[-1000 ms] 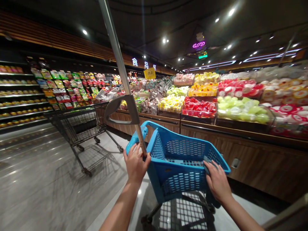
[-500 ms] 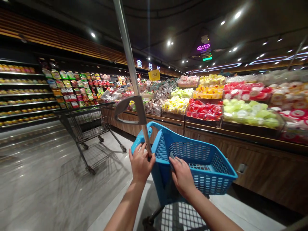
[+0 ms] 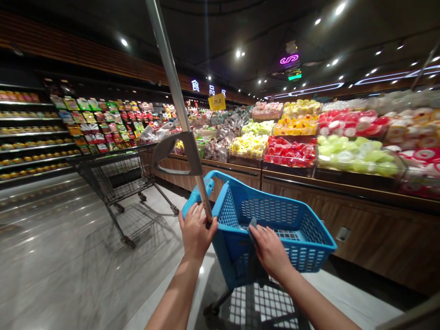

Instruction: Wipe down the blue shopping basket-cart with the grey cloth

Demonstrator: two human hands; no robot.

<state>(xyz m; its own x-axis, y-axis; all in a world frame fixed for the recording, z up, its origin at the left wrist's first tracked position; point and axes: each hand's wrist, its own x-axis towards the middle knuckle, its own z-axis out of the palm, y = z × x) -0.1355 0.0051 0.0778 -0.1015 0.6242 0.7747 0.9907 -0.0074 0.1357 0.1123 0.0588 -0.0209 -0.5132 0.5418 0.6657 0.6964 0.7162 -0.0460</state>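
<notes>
A blue plastic shopping cart stands in front of me, its basket bare inside. At the handle corner, my left hand is closed round the lower end of a metal pole; its fingertips lie by the blue handle. The pole leans up to the left and carries a grey loop grip. My right hand is closed on a dark grey cloth at the cart's near rim. Part of the cloth sticks up above the fingers and part hangs down outside the basket.
A black wire shopping cart stands to the left on the shiny tiled floor. Along the right runs a wooden display counter with bins of colourful wrapped sweets. Stocked shelves line the far left.
My right hand and the cloth have shifted slightly right along the rim, and more of the cloth shows. The left hand keeps its hold. The whole view has shifted slightly.
</notes>
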